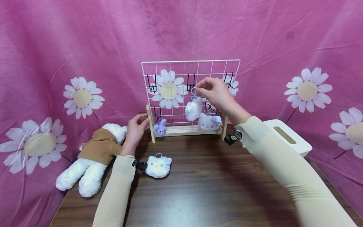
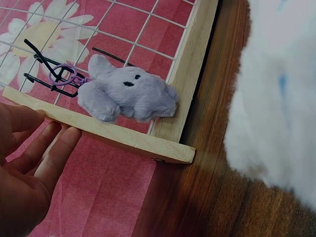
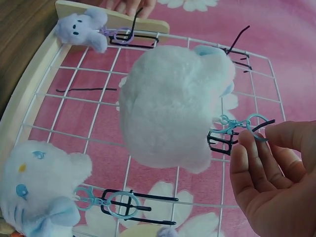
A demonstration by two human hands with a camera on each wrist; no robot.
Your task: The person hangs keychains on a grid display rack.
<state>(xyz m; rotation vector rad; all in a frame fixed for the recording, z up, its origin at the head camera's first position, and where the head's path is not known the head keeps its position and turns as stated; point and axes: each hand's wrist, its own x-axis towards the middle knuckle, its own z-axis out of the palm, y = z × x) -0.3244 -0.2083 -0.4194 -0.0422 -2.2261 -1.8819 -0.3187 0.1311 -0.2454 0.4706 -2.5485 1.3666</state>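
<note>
My right hand pinches the pale-blue ring of a white plush keychain between thumb and fingertips. In the right wrist view the ring is at the tip of a black hook; whether it is over the tip I cannot tell. The plush hangs with its back toward me. My left hand touches the outer side of the wooden post with its fingertips. Beside that post a purple plush keychain hangs from a hook on the white wire grid rack.
A white cat-face plush keychain with a blue bow hangs at the rack's lower right. Another cat-face plush lies on the brown table. A plush toy in a brown hoodie lies left; a white box stands right.
</note>
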